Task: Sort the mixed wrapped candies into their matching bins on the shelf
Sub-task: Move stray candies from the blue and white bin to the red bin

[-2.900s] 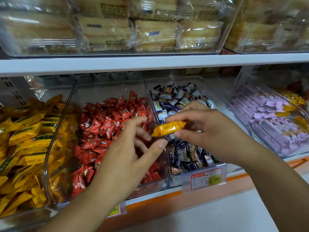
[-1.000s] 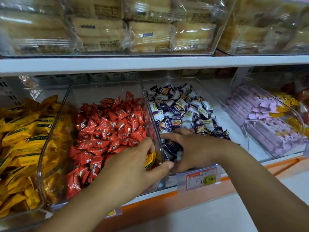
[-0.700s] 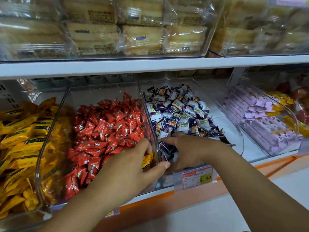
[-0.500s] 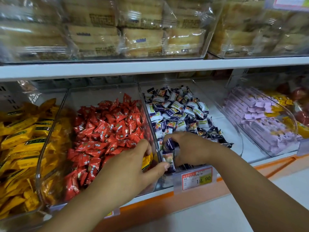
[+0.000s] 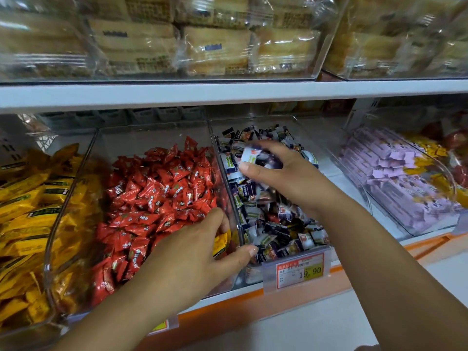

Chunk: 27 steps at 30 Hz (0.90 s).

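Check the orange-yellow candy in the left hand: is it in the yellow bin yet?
Not yet. The left hand holds the orange-yellow candy low at the front of the red candy bin; the yellow bin sits further left.

Yellow-wrapped candy [image 5: 219, 243] at front right corner of clear bin of red-wrapped candies [image 5: 162, 196], under left hand [image 5: 192, 259]. White-and-purple wrapped candy [image 5: 250, 155], blurred, pinched in right hand [image 5: 281, 171] above clear bin of mixed dark-and-white candies [image 5: 273, 224].

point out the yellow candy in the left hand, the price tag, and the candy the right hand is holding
yellow candy [image 5: 219, 243], head view, wrapper edge showing past the fingers
price tag [image 5: 300, 270], head view, middle of the label
white and purple candy [image 5: 249, 156], head view, white wrapper end
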### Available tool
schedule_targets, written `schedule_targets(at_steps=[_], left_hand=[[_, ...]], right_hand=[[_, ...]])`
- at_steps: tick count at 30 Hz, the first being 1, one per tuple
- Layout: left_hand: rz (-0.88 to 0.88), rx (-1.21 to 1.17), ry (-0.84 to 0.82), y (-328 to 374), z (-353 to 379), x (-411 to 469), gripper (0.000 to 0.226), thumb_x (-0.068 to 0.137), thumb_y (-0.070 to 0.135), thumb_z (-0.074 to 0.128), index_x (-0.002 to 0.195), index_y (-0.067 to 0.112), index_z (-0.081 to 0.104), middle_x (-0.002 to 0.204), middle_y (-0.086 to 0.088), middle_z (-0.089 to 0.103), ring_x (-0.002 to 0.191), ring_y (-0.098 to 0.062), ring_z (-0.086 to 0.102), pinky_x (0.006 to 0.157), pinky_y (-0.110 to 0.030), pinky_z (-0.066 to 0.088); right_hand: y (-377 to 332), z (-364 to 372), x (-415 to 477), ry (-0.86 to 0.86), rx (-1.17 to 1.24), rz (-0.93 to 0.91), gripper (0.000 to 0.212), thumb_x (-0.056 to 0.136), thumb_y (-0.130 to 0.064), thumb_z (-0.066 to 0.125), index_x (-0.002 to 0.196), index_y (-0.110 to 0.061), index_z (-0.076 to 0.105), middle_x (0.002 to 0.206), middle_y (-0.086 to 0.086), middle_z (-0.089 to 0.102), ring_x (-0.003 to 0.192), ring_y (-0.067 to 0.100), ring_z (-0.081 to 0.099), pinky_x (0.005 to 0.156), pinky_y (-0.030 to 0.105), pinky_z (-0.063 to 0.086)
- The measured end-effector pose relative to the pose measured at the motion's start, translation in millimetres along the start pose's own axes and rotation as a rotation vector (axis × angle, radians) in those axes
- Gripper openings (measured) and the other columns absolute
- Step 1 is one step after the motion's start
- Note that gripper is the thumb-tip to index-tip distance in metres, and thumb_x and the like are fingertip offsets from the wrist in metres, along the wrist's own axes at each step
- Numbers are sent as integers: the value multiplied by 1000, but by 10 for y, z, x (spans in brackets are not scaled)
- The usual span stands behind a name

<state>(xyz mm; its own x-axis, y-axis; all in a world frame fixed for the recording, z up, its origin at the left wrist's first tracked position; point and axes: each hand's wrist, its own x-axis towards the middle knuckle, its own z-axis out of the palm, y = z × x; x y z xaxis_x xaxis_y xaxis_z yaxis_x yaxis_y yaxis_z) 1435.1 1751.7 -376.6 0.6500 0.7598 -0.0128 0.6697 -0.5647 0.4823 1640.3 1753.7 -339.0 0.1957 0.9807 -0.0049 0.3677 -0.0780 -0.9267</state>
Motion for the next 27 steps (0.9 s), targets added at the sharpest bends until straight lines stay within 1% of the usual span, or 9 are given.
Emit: schedule_targets(at_steps=[2, 4, 7, 9, 13, 17, 21, 25, 27], left_hand=[[-7, -21, -11, -6, -1, -3, 55, 66, 83, 29, 93, 36, 32, 70, 2, 49, 64, -10, 48, 59, -30, 38], [-11, -17, -29, -6, -3, -4, 57, 64, 85, 27, 95, 37, 32, 74, 1, 55, 71, -10, 55, 64, -35, 43], [-5, 11, -27, 9, -13, -5, 59, 62, 85, 25, 94, 36, 32, 65, 2, 46, 58, -12, 46, 56, -30, 38], [-4, 27, -18, 21, -14, 0, 59, 62, 84, 26, 94, 35, 33, 65, 2, 47, 59, -12, 46, 56, -29, 38], [-3, 57, 18, 26, -3, 6, 51, 71, 80, 35, 92, 34, 33, 63, 1, 42, 56, -13, 39, 53, -27, 29], [8, 59, 27, 12, 10, -10, 49, 72, 80, 35, 93, 35, 32, 64, 0, 42, 59, -11, 40, 52, -27, 29], [20, 55, 18, 19, -3, -19, 56, 65, 84, 25, 92, 35, 32, 65, -1, 42, 60, -11, 40, 53, -27, 29], [22, 53, 7, 17, -6, -20, 54, 66, 83, 26, 93, 36, 32, 66, 0, 40, 59, -12, 38, 54, -27, 28], [20, 58, 11, 8, 0, -12, 54, 66, 84, 25, 92, 36, 31, 67, 0, 42, 62, -13, 40, 54, -28, 30]], right_hand=[[-71, -79, -61, -124, -77, 46, 59, 80, -60, 59, 136, -54, 40, 143, -20, 39, 118, 6, 54, 77, 21, 54], [-129, -201, -157, -194, -165, 86, 47, 89, -58, 49, 135, -58, 39, 148, -20, 34, 127, 10, 47, 79, 27, 58], [-145, -398, -259, -184, -301, 134, 22, 97, -41, 50, 115, -45, 62, 117, -18, 65, 106, 7, 62, 80, 31, 59], [-103, -435, -299, -214, -489, 173, 14, 96, -35, 56, 102, -36, 68, 93, -17, 70, 84, -1, 65, 71, 19, 54], [105, -248, -313, -411, -902, 217, 33, 96, -42, 52, 128, -33, 53, 114, -10, 61, 91, 6, 59, 73, 20, 46], [287, -118, -310, -465, -738, 250, 16, 95, -37, 55, 106, -30, 45, 86, -8, 54, 68, 9, 52, 58, 23, 40], [345, -139, -301, -305, -502, 230, 51, 88, -25, 67, 133, -34, 44, 106, -13, 57, 77, 4, 60, 57, 13, 46], [354, -140, -307, -231, -363, 214, 43, 85, -12, 70, 115, -37, 53, 116, -13, 52, 52, 3, 54, 48, 19, 43], [344, -176, -315, -189, -327, 185, 46, 81, -12, 74, 112, -41, 55, 120, -13, 49, 70, 3, 63, 57, 21, 47]])
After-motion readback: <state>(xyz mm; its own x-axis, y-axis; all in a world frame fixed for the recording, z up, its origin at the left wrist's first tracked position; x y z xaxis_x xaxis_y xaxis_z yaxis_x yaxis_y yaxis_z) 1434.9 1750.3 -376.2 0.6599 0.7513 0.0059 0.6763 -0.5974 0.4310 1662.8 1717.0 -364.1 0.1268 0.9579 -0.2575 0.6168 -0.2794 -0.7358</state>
